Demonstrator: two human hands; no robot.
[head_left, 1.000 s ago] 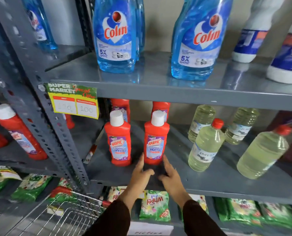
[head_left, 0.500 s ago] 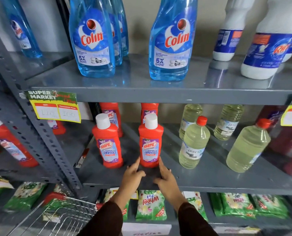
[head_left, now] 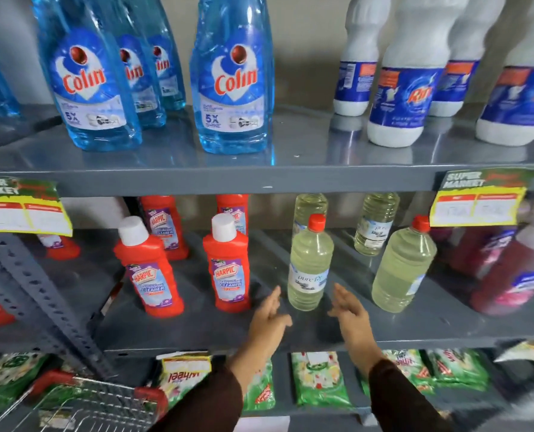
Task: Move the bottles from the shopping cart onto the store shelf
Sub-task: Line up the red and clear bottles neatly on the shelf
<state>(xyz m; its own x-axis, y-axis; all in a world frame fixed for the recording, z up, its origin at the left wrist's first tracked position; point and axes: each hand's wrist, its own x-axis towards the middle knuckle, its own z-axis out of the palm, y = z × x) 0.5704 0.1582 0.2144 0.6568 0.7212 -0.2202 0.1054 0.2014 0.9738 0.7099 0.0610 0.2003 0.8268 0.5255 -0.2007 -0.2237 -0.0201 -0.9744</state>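
Note:
Two red Harpic bottles (head_left: 228, 263) with white caps stand at the front of the grey middle shelf (head_left: 290, 338), two more behind them. Right of them stands a clear bottle of pale yellow liquid (head_left: 310, 263) with a red cap. My left hand (head_left: 267, 319) is just left of that bottle's base and my right hand (head_left: 351, 316) just right of it. Both hands are open, fingers apart, a small gap from the bottle, holding nothing. The wire shopping cart (head_left: 94, 403) with red corners shows at the bottom left; I see no bottles in its visible part.
Blue Colin bottles (head_left: 233, 79) and white Rin bottles (head_left: 406, 82) fill the top shelf. More pale yellow bottles (head_left: 401, 269) and dark red bottles (head_left: 515, 269) stand to the right. Green detergent packets (head_left: 318, 378) lie on the bottom shelf. Yellow price tags (head_left: 477, 204) hang from the shelf edge.
Both hands have left the right-hand front Harpic bottle and moved right, to either side of the pale yellow bottle. The view has shifted right as well.

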